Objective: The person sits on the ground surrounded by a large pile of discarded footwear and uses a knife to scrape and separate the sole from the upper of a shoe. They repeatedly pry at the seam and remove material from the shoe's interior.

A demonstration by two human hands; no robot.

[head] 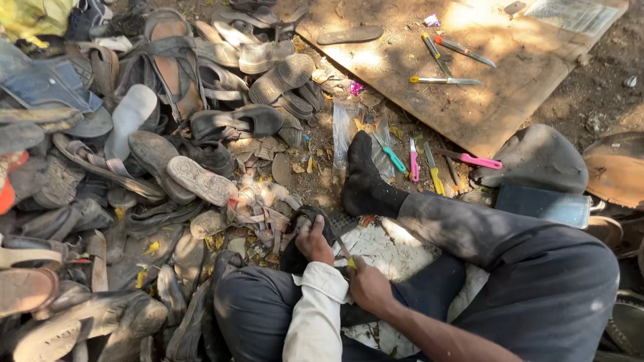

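Blade work happens close to bare skin here. Left hand (314, 241) clamps a dark sandal (315, 224) against the lap; right hand (365, 285) closes on a yellow-handled knife (343, 251), its blade angled toward the left thumb. Should the cut break free suddenly, I judge the edge could run into those gripping fingers. Just beyond the grip lies the socked foot (365, 181), also in line.

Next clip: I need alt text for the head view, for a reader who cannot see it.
Seen from above, a person sitting on the ground holds a dark sandal with the left hand while the right hand works on it with a yellow-handled tool. A heap of worn shoes and sandals lies to the left; more small tools lie on a wooden board ahead.
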